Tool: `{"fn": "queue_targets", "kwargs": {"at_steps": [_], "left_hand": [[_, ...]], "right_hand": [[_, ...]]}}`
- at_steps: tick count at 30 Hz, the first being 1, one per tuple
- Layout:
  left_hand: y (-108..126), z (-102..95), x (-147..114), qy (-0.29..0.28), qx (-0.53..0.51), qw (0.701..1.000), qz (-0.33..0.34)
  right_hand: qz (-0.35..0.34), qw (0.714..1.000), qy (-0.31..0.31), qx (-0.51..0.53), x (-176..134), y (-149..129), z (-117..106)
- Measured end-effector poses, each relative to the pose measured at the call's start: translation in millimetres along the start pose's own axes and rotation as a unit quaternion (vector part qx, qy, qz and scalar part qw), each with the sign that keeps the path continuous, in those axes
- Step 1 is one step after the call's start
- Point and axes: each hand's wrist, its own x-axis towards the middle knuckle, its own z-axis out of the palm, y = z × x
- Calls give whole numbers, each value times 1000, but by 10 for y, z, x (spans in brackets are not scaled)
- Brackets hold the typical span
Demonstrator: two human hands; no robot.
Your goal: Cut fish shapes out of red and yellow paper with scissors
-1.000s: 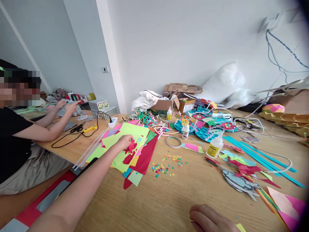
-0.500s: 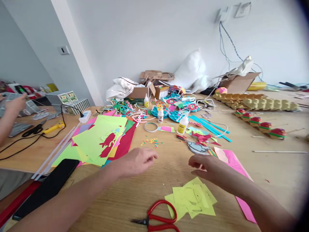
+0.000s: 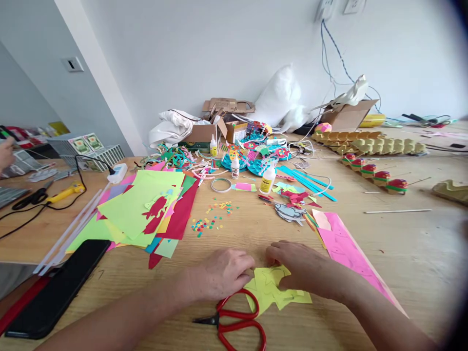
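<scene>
Yellow paper pieces [image 3: 268,287], overlapping and marked with drawn lines, lie between my two hands. My left hand [image 3: 226,273] rests at their left edge, its fingers loosely bent and thumb a little apart. From the right, my right hand [image 3: 298,265] reaches over the same pieces, with yellow showing between its thumb and fingers. Its fingertips are at the top edge of the paper. Just below my left hand lie red-handled scissors [image 3: 237,317], flat on the table, blades pointing left.
Stacked coloured paper [image 3: 141,204] and a black phone [image 3: 58,287] lie left. Small confetti dots [image 3: 204,225], a tape roll [image 3: 221,184] and a glue bottle [image 3: 268,179] stand beyond my hands. Pink paper [image 3: 347,248] lies right. A co-worker's hand [image 3: 6,152] shows far left.
Both my hands have come down and closer together, onto the yellow paper. The view has shifted, and the confetti dots that my left hand was covering now show.
</scene>
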Motion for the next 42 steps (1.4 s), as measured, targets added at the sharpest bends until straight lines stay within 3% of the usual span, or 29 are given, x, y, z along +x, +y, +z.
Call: {"fn": "queue_targets", "kwargs": {"at_steps": [11,18,24,30,36,42], "left_hand": [[-152,25,46,86,-119,988,-46],[-158,-22,89,91,-172,977,-91],[-201,74,106,96,-222,964,-109],[-209,32,144,127,-326,931,-102],[-83,-24,360,64,-309,945,-86],[-124,25,512,101,-276,951,-95]], "right_hand": [[-23,998,-12,49,91,179,-42],[-4,997,37,74,35,200,-121],[-9,992,51,117,16,325,-142],[-35,986,52,153,10,393,-149],[-50,985,43,160,37,318,-138],[-45,987,24,154,54,333,-86]]}}
